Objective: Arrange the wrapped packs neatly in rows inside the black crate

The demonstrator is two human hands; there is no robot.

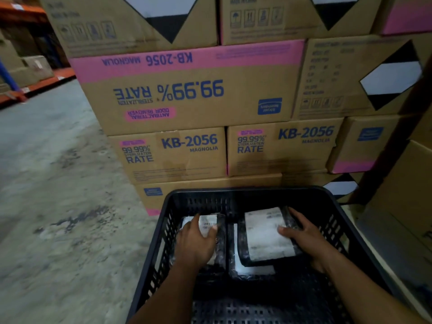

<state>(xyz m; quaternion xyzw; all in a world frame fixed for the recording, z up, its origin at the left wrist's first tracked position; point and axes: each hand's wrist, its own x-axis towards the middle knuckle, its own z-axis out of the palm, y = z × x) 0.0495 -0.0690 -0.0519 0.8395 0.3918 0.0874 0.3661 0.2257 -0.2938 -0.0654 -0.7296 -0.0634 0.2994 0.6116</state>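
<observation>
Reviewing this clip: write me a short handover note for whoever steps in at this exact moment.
Left hand: palm down on the left wrapped pack, pressing rather than gripping.
Right hand: fingers around the right edge of the tilted right pack.
Location: both packs lie at the far end of the black crate; a third pack lies partly under the right one.
Done: a first row is started.
Left: level the right pack, then fill the bare near half.

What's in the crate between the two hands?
In the head view, between the left hand and the right hand lie wrapped packs with white labels, inside the black crate.
</observation>
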